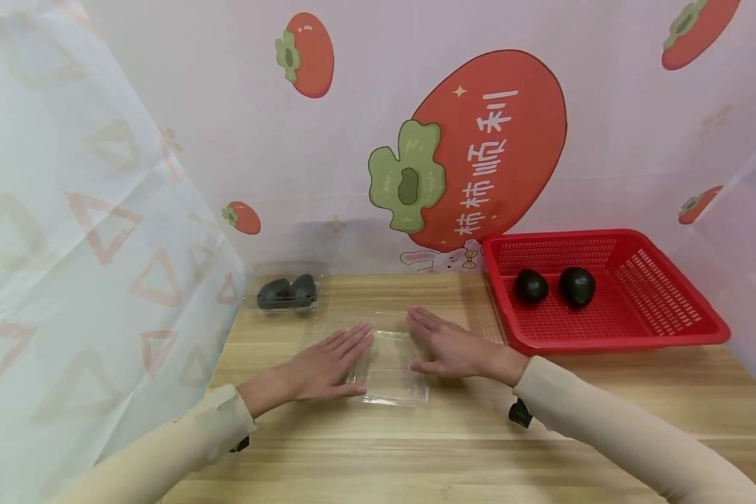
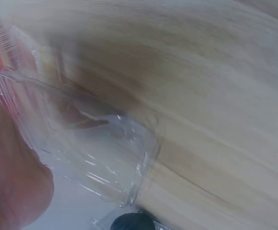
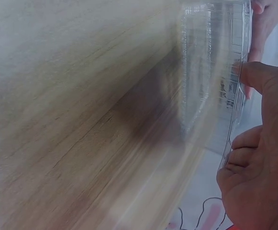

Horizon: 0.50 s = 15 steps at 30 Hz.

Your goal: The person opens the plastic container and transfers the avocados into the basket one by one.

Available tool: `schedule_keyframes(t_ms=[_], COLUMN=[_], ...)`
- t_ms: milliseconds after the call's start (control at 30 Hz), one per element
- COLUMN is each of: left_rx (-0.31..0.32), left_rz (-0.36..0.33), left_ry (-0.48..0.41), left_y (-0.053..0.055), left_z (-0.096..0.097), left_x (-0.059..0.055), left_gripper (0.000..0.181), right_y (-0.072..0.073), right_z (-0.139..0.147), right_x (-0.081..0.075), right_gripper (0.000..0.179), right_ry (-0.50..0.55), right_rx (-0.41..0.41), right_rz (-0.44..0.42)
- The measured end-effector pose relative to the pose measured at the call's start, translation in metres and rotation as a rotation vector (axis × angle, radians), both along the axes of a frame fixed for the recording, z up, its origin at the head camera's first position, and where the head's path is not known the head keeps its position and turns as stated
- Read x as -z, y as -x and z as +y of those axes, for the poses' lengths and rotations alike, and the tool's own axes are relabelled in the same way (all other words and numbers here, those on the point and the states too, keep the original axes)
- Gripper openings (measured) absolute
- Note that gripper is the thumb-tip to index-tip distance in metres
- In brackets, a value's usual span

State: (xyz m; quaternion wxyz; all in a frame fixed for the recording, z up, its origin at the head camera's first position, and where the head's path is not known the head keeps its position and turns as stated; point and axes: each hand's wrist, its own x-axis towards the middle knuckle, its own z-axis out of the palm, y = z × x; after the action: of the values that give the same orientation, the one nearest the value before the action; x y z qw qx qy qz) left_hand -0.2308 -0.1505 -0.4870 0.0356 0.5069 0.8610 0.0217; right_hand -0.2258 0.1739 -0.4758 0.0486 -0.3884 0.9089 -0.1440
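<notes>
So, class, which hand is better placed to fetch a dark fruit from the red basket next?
Probably the right hand: it is nearer the red basket and its two dark fruits, while the left hand is across the clear container from them.

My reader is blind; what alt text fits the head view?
A person's left hand and right hand flank a clear container on a wooden table. Another container, farther back left, holds dark fruits; a red basket, right, holds two more.

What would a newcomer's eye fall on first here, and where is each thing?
The big fruit print on the backdrop likely comes first, then the red basket at right, with two dark fruits inside. Next comes the clear box on the table, between the left hand and right hand.
</notes>
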Motion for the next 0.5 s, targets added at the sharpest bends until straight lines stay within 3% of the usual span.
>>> schedule_keyframes(t_ms=[267, 500], left_rx=[0.025, 0.009], left_rz=[0.033, 0.064], left_ry=[-0.075, -0.092], left_y=[0.001, -0.001], left_z=[-0.013, -0.030], left_x=[0.006, 0.010], left_gripper=[0.093, 0.093], right_y=[0.004, 0.008], right_z=[-0.008, -0.022], right_x=[0.001, 0.002], right_gripper=[0.090, 0.092], right_ry=[-0.012, -0.020], right_rx=[-0.019, -0.034], right_rz=[0.005, -0.013])
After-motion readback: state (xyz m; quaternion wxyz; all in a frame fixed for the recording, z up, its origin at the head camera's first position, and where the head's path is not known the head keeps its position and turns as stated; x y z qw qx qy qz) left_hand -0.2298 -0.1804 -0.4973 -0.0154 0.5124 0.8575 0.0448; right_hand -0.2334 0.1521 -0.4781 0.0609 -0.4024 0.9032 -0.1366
